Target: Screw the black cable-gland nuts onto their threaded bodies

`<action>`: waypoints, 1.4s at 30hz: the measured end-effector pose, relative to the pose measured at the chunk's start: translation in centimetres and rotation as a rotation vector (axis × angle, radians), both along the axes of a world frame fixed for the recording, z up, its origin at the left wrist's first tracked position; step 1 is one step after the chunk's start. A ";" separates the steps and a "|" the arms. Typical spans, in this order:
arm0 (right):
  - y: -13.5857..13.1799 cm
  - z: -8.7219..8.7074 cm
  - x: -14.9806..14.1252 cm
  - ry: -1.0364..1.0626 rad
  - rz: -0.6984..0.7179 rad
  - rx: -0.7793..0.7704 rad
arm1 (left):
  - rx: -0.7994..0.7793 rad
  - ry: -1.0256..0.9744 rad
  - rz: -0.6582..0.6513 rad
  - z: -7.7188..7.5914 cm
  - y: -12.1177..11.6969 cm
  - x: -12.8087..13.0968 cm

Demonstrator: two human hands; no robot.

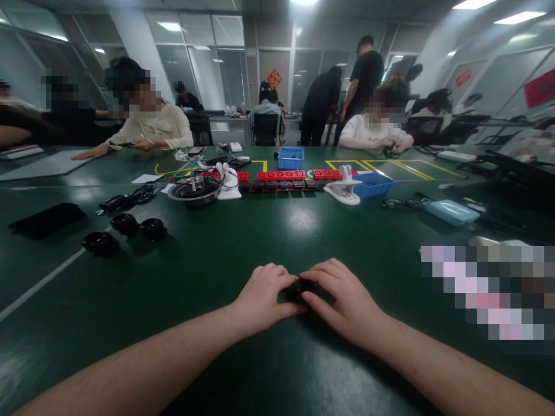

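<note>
Between both hands, low over the green table point(208, 248), is a small black rounded part point(306, 285), partly covered by fingers. My left hand point(269, 294) grips its left side with thumb and fingers. From the right, the curled fingers and thumb of my right hand point(342, 292) close on the same part. Its exact kind is hard to make out. Away to the left stand three black round cup-like parts, among them a front one point(100, 244), a rear one point(125, 223) and a right one point(153, 229).
A red power strip row point(281, 175) crosses the table's middle, between a metal bowl of cables point(193, 190) and a white clip stand point(346, 188). Blue bins point(291, 158) stand behind. A light-blue pouch point(451, 212) lies right, a black flat piece point(47, 219) left. Co-workers sit opposite.
</note>
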State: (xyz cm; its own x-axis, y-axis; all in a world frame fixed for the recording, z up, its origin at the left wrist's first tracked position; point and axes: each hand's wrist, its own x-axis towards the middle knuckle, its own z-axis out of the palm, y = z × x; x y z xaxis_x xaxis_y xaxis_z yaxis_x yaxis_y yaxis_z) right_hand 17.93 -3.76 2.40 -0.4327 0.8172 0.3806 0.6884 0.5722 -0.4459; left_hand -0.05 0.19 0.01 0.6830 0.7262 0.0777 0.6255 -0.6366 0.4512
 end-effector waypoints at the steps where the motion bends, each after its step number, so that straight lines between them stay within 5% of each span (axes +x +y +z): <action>1: 0.0 0.0 0.0 -0.001 0.000 -0.001 | 0.001 0.001 0.001 0.0 0.0 0.0; 28: -0.1 0.0 0.0 -0.012 0.020 0.013 | 0.016 -0.012 -0.003 -0.4 0.1 -0.1; 42: -0.3 0.2 -0.2 -0.144 0.094 0.148 | 0.014 -0.009 0.010 -0.5 0.2 0.1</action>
State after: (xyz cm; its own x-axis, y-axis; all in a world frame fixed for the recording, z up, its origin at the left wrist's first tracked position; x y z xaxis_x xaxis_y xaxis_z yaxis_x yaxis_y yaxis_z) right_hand 17.71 -4.04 2.56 -0.5632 0.7102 0.4224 0.6791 0.6890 -0.2531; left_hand 0.00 0.34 -0.51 0.6747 0.7320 0.0943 0.6279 -0.6365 0.4479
